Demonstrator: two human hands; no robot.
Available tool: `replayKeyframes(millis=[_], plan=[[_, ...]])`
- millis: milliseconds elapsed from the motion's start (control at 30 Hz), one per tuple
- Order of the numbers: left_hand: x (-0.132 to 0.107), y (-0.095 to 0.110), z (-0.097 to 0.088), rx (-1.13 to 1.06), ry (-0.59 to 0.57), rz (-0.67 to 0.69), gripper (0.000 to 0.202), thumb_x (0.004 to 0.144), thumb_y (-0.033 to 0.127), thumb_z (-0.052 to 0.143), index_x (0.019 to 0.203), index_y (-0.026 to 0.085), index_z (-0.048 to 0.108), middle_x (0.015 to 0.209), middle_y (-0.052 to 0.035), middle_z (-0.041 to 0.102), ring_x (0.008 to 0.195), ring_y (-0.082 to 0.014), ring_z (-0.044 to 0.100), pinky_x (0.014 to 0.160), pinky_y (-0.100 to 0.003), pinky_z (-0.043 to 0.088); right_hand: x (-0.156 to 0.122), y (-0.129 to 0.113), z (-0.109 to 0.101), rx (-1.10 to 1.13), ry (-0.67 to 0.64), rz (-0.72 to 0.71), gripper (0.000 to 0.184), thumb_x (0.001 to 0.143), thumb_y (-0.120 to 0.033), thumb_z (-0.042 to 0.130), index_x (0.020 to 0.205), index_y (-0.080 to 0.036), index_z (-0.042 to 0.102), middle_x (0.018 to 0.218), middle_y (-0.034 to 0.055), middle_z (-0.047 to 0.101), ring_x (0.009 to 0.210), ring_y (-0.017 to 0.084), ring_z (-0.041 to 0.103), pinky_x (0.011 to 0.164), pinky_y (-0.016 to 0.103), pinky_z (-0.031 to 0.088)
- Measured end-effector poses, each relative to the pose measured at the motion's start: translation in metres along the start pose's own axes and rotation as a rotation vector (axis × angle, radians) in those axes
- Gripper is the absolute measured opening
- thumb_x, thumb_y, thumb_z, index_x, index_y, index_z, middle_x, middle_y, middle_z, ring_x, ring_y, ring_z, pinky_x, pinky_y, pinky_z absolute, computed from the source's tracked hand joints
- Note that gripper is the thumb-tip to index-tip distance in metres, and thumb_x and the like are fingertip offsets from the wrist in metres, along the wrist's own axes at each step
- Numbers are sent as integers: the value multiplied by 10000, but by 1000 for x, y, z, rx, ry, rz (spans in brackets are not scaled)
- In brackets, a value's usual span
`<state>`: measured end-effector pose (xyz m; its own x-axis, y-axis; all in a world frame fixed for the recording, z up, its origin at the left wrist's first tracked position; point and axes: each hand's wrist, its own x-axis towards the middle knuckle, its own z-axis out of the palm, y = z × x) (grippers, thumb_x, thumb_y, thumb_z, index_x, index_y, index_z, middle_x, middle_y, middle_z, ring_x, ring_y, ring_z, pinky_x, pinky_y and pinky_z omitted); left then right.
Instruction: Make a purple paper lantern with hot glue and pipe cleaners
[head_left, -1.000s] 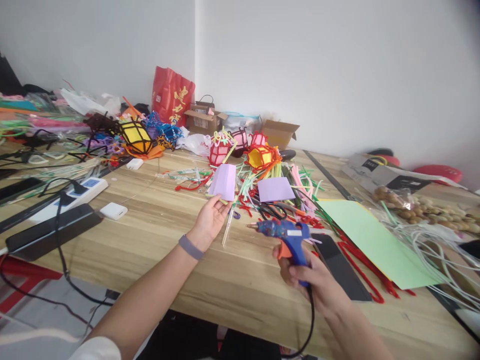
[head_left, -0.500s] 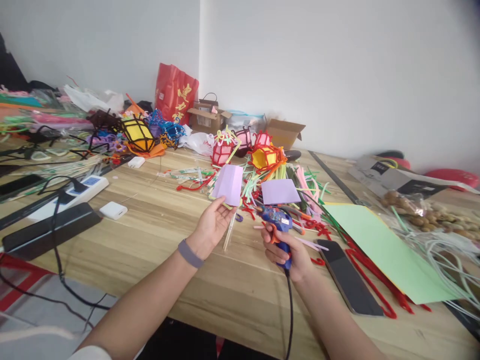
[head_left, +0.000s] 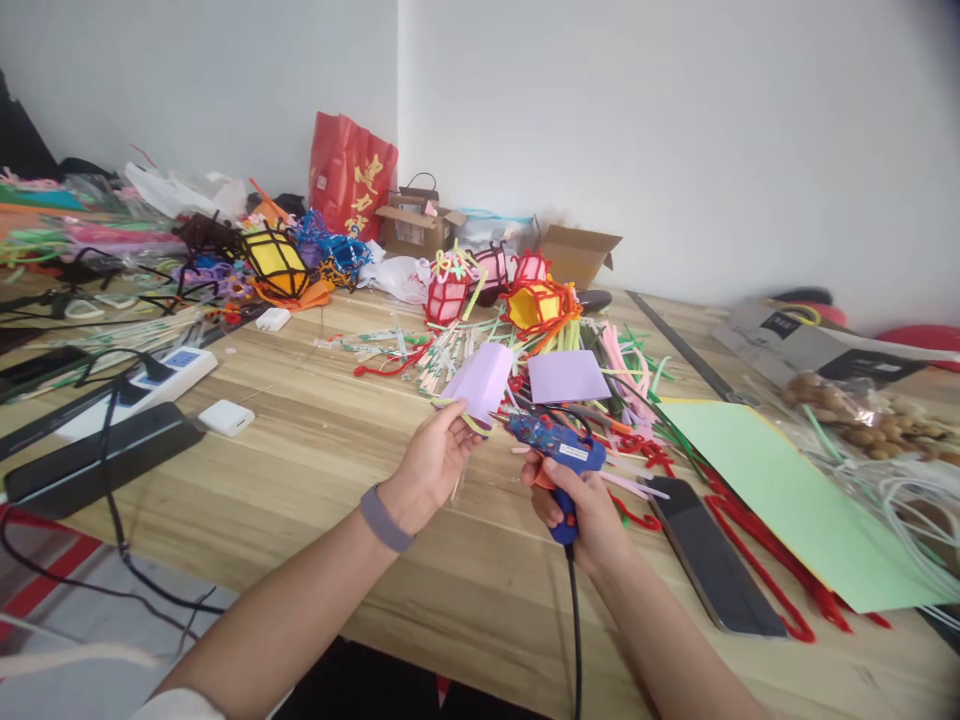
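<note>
Over the near middle of the worktop [head_left: 300, 520], the person's left hand [head_left: 427, 458] holds a folded purple paper [head_left: 480, 378] by its lower edge, fingers closed in a pinch, with a yellow-green strip showing along that edge. The right hand [head_left: 576, 508] has its fingers wrapped around the handle of a blue glue gun [head_left: 549, 436], whose nozzle points left, close to the paper's lower right corner; whether it touches, and whether the orange trigger is squeezed, cannot be told. To manage this well, the person would likely do best to hold the edge steady, leave the fingertips clear of the nozzle, and squeeze slowly and evenly. Just behind the gun, a flat purple sheet [head_left: 568, 377] and a clutter of coloured stems [head_left: 619, 365] leave little room and could snag the nozzle. The black cord [head_left: 576, 620] runs down toward the near edge and might drag. Rightward lie a phone [head_left: 716, 560] and a pale green sheet [head_left: 780, 490]; a power strip [head_left: 191, 372] sits well apart on the left.
</note>
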<state>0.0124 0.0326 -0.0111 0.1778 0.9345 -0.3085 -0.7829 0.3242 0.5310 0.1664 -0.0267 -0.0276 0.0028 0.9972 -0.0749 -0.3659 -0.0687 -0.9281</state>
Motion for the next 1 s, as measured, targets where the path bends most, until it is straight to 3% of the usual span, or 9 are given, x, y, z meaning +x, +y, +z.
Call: replayKeyframes(millis=[200, 500, 767, 1000], plan=[[1, -5, -4, 22, -76, 57, 53, 777, 159, 645, 816, 133, 621, 695, -11, 660, 584, -91, 588, 541, -199, 443, -2, 2, 1, -34, -3, -19, 297, 690, -402, 749, 831, -149, 681, 668, 12, 652, 338, 18, 392, 339, 169, 305], [0, -8, -6, 130, -58, 136, 211, 651, 257, 773, 735, 130, 626, 687, -3, 626, 621, -92, 551, 554, -205, 408, -2, 0, 4, -32, 84, -9, 363, 607, -424, 795, 799, -137, 684, 648, 19, 661, 316, 17, 376, 321, 168, 268], [0, -10, -6, 159, -83, 162, 315, 542, 338, 838, 659, 134, 629, 660, 8, 615, 624, -88, 527, 563, -206, 390, -2, 2, 0, -42, 66, -11, 316, 665, -413, 768, 826, -151, 695, 704, 27, 681, 340, 9, 382, 338, 161, 302], [1, -10, -5, 177, -84, 195, 343, 501, 361, 853, 637, 133, 636, 639, 6, 611, 606, -91, 520, 563, -213, 390, -3, 1, 4, -43, 95, 2, 345, 618, -422, 788, 794, -142, 690, 665, 18, 665, 326, 13, 370, 320, 168, 297]])
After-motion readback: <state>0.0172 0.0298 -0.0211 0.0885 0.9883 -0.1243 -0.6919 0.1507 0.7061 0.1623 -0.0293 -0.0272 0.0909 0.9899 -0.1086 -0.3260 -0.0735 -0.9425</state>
